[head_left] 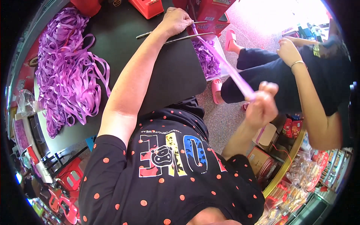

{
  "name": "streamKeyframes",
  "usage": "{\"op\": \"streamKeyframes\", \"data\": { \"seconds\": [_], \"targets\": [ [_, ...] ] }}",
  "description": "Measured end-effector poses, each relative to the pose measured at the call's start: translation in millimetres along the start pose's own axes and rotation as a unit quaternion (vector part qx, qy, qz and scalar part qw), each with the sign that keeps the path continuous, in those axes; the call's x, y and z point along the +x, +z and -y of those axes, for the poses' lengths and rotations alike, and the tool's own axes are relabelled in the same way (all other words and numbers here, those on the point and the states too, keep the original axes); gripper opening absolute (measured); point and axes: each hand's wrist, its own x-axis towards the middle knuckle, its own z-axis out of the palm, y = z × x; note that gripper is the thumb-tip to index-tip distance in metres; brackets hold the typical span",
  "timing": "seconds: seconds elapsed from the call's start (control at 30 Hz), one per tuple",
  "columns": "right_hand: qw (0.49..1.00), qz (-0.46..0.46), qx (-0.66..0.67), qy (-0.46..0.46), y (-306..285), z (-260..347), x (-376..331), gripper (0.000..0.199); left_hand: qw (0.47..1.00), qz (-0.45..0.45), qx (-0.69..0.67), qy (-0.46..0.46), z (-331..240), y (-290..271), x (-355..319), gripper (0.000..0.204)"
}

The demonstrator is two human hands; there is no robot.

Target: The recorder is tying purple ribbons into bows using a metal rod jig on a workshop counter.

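A purple ribbon (226, 63) runs taut in a slant between my two hands. At the table's far right corner my left hand (176, 21) is closed in a pinch on its far end. Nearer to me, beyond the table's right side, my right hand (261, 108) grips the other end, somewhat smeared by motion. Two thin metal rods (187, 38) lie across the table edge by my left hand, and the ribbon passes over them. Below it a white bin (222, 77) holds many purple ribbon pieces (206, 58).
A big tangled heap of purple ribbon (71, 75) covers the left of the black table (176, 75). A red container (148, 8) and red boxes (213, 13) stand at the back. Another person (277, 75) sits close on the right. Packaged goods (296, 176) fill shelving at lower right.
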Motion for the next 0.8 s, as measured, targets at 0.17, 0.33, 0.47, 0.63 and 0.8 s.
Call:
{"op": "streamKeyframes", "data": {
  "seconds": [0.17,0.33,0.47,0.63,0.8],
  "targets": [
    [0.978,0.02,0.205,-0.027,48,-53,138,0.059,0.998,0.002,-0.037,-0.043,-18,-4,-2,0.019],
    [0.856,0.108,0.466,0.196,130,-104,229,0.056,0.999,0.003,-0.027,-0.03,-24,-12,-13,0.02],
    [0.856,0.192,0.375,0.298,169,-213,239,0.06,0.998,-0.012,-0.046,-0.045,-33,-13,-15,0.025],
    [0.823,0.19,0.327,0.425,214,-276,193,0.064,0.995,-0.061,-0.029,-0.068,-33,-15,-23,0.021],
    [0.793,0.203,0.38,0.43,226,-328,119,0.061,0.987,-0.135,-0.01,-0.084,-42,-12,-20,0.016]
  ]
}}
